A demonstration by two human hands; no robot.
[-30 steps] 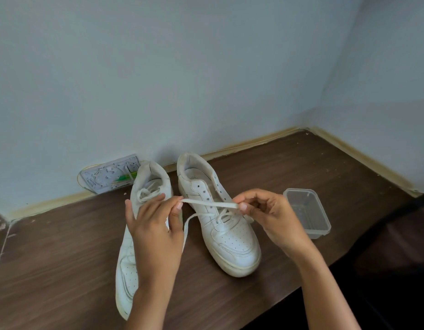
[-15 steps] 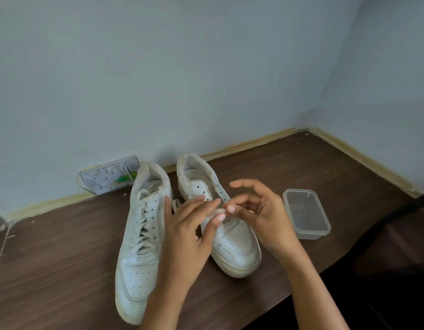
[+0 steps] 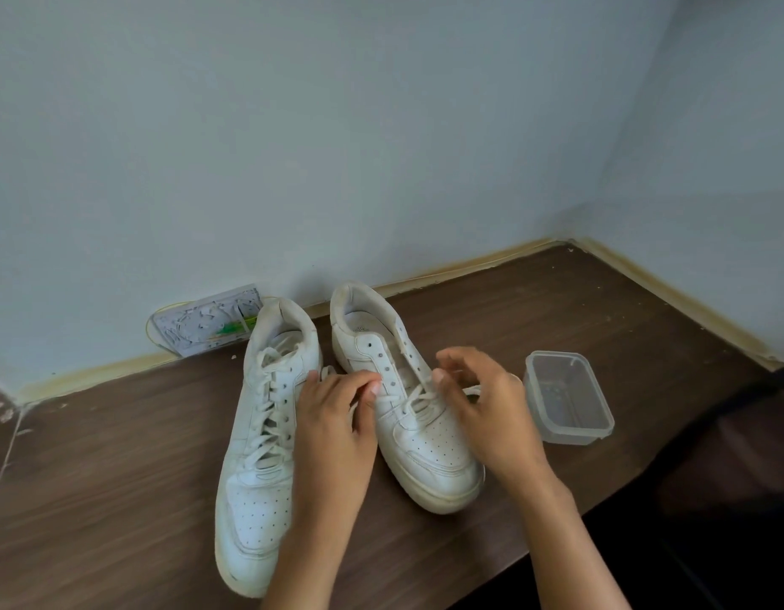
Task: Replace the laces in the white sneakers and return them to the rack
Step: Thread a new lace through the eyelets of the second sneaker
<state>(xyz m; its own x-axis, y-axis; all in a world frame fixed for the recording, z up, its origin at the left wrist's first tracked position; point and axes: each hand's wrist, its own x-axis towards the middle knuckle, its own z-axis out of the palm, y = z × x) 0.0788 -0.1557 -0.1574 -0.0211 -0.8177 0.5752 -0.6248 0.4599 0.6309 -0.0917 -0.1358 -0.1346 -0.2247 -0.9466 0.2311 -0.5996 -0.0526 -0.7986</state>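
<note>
Sneakers sit toes-outward near the desk's back edge; the right sneaker (image 3: 407, 407) is half-laced, so the left hand (image 3: 337, 429) pinches its lace (image 3: 418, 400) while the right hand (image 3: 487, 407) hovers, fingers loosely curled.

A dark wood-grain table (image 3: 117, 499) bears two white sneakers (image 3: 262, 433) and a seemingly empty clear plastic container (image 3: 568, 402).

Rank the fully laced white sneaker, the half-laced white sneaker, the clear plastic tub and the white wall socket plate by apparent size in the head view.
1. Fully laced white sneaker, though it lies nearer the camera.
2. Half-laced white sneaker, likely the same true size.
3. Clear plastic tub and white wall socket plate: too alike to rank.
</note>
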